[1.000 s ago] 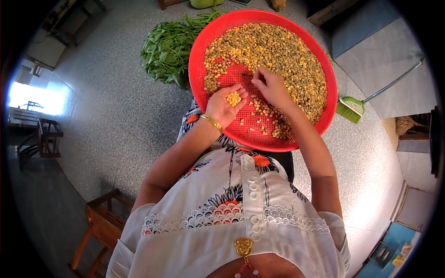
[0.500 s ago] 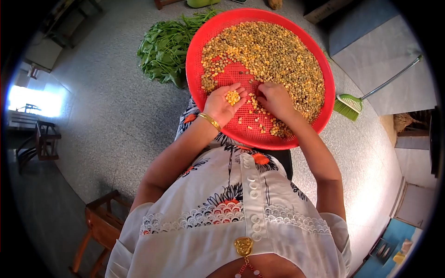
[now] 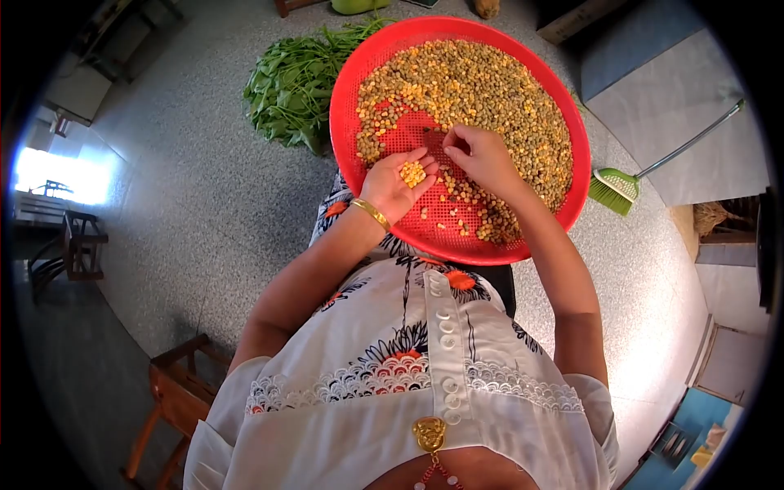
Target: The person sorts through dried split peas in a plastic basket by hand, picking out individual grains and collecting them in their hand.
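A round red mesh tray (image 3: 344, 131) rests over my lap, holding a spread of mixed yellow and greenish-brown seeds (image 3: 498, 90). My left hand (image 3: 398, 184) is palm up and cupped over the tray's near left part, with a small heap of yellow kernels (image 3: 412, 173) in it. Just to its right, my right hand (image 3: 483, 160) is above the tray with thumb and forefinger brought together. Whatever is between those fingertips is too small to make out. Scattered seeds (image 3: 459, 224) lie on the mesh below my hands.
A bunch of leafy greens (image 3: 286, 94) lies on the floor left of the tray. A green broom (image 3: 614, 188) leans at the right. Behind on the left stands a wooden chair (image 3: 184, 392), and a green gourd-like object (image 3: 358, 5) lies at the far edge.
My right hand has risen slightly away from me, its thumb and forefinger now more visible. My left hand stays nearly in place with the kernels.
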Motion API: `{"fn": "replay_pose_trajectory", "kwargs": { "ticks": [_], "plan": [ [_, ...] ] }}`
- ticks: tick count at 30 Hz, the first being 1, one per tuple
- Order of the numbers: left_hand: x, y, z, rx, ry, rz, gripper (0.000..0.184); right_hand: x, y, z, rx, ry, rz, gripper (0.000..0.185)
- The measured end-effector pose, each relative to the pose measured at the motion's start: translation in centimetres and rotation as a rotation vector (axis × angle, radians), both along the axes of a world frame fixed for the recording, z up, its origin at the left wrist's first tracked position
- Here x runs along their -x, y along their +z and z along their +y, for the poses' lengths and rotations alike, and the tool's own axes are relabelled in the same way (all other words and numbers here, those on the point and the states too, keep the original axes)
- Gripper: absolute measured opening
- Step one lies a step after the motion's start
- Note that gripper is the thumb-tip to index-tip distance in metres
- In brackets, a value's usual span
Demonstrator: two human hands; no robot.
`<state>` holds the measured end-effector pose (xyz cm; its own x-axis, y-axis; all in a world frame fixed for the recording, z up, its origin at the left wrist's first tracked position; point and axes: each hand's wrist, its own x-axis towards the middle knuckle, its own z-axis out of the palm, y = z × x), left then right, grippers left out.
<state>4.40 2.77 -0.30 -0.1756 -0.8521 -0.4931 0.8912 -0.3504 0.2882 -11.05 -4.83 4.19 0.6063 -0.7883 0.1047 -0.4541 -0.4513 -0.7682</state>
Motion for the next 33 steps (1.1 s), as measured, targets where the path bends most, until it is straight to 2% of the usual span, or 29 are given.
{"fn": "replay_pose_trajectory", "kwargs": {
  "ticks": [2, 5, 8, 18, 21, 24, 27, 29, 30, 32, 33],
  "plan": [
    [0.1, 0.3, 0.0, -0.016, 0.015, -0.017, 0.024, 0.6, -1.6, -0.7, 0.192, 0.016, 0.362, 0.015],
    [0.1, 0.5, 0.2, -0.023, 0.02, -0.015, 0.024, 0.7, -3.0, -0.4, 0.322, 0.037, 0.511, 0.016],
    [0.1, 0.5, 0.2, -0.015, 0.024, -0.005, 0.023, 0.1, -2.2, 0.1, 0.273, 0.024, 0.586, 0.015],
    [0.2, 0.1, 0.0, -0.03, 0.046, -0.034, 0.028, 0.3, -2.7, -0.1, 0.21, 0.039, 0.534, 0.019],
    [0.2, -0.1, 0.0, -0.033, 0.04, -0.05, 0.031, 0.3, -3.8, 0.2, 0.368, 0.049, 0.53, 0.017],
    [0.2, 0.2, 0.0, -0.023, 0.044, -0.041, 0.028, 0.3, -4.2, 0.0, 0.41, 0.019, 0.464, 0.019],
    [0.1, 0.2, 0.1, -0.013, 0.039, -0.035, 0.025, 0.2, -2.4, -0.2, 0.297, 0.028, 0.458, 0.017],
    [0.1, 0.1, 0.1, -0.009, 0.03, -0.04, 0.025, -0.3, -0.4, 0.1, -0.019, 0.07, 0.159, 0.015],
    [0.2, 0.2, 0.2, 0.007, 0.035, -0.02, 0.025, -0.7, -0.1, 0.3, -0.021, 0.068, 0.159, 0.015],
    [0.2, 0.1, 0.1, 0.022, 0.038, 0.0, 0.025, -1.2, 0.3, 0.7, -0.329, 0.118, -0.261, 0.011],
    [0.1, 0.0, 0.0, 0.016, 0.036, -0.003, 0.025, -1.1, 0.2, 0.5, -0.329, 0.117, -0.261, 0.011]
  ]
}}
